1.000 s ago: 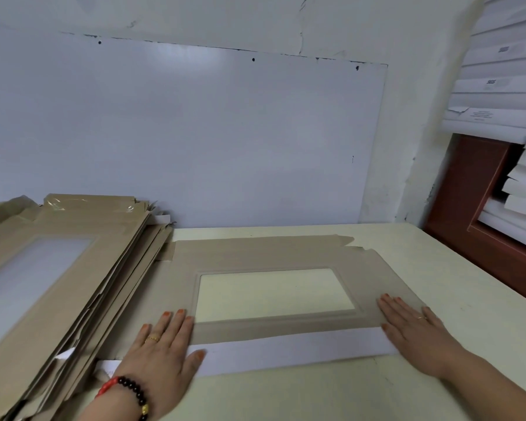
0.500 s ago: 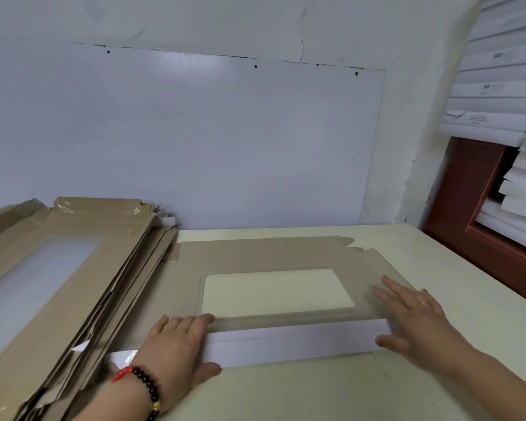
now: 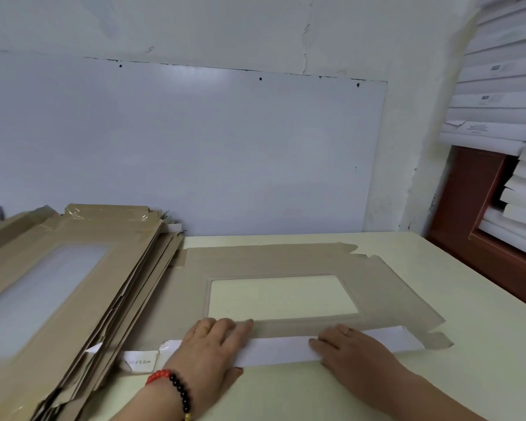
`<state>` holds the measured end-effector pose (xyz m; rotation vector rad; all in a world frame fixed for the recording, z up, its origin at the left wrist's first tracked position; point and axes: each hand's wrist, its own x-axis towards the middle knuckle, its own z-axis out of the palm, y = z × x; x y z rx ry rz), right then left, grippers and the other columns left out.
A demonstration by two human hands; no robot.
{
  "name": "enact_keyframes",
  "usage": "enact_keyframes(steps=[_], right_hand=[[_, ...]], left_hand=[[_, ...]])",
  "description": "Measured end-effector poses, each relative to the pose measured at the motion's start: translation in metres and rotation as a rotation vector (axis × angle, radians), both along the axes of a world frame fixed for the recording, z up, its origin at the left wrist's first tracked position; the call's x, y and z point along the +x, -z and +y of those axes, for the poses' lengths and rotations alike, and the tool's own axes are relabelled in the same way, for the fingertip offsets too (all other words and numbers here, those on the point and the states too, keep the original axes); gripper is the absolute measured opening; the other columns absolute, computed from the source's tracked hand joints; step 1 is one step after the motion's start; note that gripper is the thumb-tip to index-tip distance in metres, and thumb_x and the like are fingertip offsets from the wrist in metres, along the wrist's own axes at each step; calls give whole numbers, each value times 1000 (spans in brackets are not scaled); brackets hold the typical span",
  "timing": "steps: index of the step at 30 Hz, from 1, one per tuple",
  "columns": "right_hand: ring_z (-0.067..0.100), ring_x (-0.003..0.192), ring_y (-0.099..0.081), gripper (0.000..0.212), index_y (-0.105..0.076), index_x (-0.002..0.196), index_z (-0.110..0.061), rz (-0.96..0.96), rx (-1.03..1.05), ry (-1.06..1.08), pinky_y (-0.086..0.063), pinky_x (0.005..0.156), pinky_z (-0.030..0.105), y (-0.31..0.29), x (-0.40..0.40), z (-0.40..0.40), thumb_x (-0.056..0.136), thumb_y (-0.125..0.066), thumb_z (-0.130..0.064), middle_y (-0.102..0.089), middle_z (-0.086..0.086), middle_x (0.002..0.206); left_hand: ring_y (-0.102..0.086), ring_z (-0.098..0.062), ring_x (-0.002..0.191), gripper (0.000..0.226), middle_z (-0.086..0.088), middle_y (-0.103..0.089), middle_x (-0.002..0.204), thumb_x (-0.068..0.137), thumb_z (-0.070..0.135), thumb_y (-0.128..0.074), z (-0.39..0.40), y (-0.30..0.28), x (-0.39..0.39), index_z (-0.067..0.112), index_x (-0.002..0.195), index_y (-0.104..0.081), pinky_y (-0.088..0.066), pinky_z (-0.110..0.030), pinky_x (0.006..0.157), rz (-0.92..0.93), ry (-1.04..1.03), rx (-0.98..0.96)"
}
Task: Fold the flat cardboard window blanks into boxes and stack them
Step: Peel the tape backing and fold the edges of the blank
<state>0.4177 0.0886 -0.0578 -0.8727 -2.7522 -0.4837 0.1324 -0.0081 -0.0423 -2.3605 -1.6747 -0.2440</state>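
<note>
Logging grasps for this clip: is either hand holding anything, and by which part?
Nothing is gripped. The left hand and right hand press flat on the folded-over white near flap of the flat brown cardboard window blank.

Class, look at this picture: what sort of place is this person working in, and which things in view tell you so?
Probably a small packing or box-making workroom. A pile of flat window blanks sits on the cream table, white boxes are stacked at the right, and another blank lies under both hands.
</note>
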Motion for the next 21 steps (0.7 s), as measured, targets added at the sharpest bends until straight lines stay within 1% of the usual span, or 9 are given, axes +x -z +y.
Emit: enact_keyframes(steps=[4,5,7,9,14,16,18,20,21], right_hand=[[6,58,-56,31,-68,76,-31,-81,1,22,-43,47,16,-4,-13,0,51,-86,-32,-57,-13,71],[6,56,-55,29,-67,72,-31,-101,3,32,-42,45,17,-6,-17,-1,49,-85,-29,-56,-13,68],[5,53,-52,25,-64,66,-31,-125,7,45,-42,42,16,-10,-26,-4,50,-84,-28,-54,-14,64],[4,51,-53,24,-64,63,-31,-118,7,44,-41,39,16,-13,-40,-8,52,-85,-31,-53,-15,61],[1,55,-58,26,-67,66,-36,-123,-4,22,-38,40,14,-13,-74,-9,49,-86,-40,-56,-16,61],[5,63,-63,23,-70,75,-34,-79,-78,54,-45,47,15,-18,-68,-2,57,-83,-34,-62,-14,69],[12,83,-67,17,-70,94,-31,-109,-104,92,-54,65,21,-22,-54,7,77,-70,-26,-67,-10,90],[18,107,-60,25,-62,116,-30,-75,-211,138,-49,87,29,-23,-37,18,97,-47,-27,-63,-7,116],[18,111,-57,29,-58,121,-31,-21,-289,182,-44,91,30,-23,-28,22,100,-39,-32,-60,-8,122]], left_hand=[[-61,-12,69,24,9,-63,78,50,34,-83,7,-3,16,28,68,-68,-50,-15,63,77,2,-65],[-60,-14,70,20,7,-62,78,53,28,-80,9,-4,21,26,69,-67,-49,-16,62,83,-20,-100],[-56,-25,94,22,-5,-59,102,77,14,-58,15,-4,32,18,97,-65,-46,-27,80,80,-93,-165],[-44,-27,112,34,-11,-49,119,89,7,-35,24,1,42,11,116,-54,-36,-37,93,111,-119,-207],[-47,-29,113,38,-9,-52,121,90,6,-35,40,2,53,14,121,-54,-31,-32,99,103,-106,-226],[-49,-25,115,39,-4,-54,122,90,8,-37,41,6,40,20,122,-57,-34,-30,97,33,-166,-200],[-53,-23,113,33,0,-58,118,93,18,-39,38,6,21,24,118,-60,-40,-30,91,-72,-231,-194],[-57,-20,107,27,2,-64,110,94,32,-43,35,3,0,24,111,-63,-43,-28,85,-134,-272,-217],[-60,-17,100,26,5,-66,101,93,38,-45,34,0,-10,25,104,-65,-44,-26,80,-164,-291,-230]])
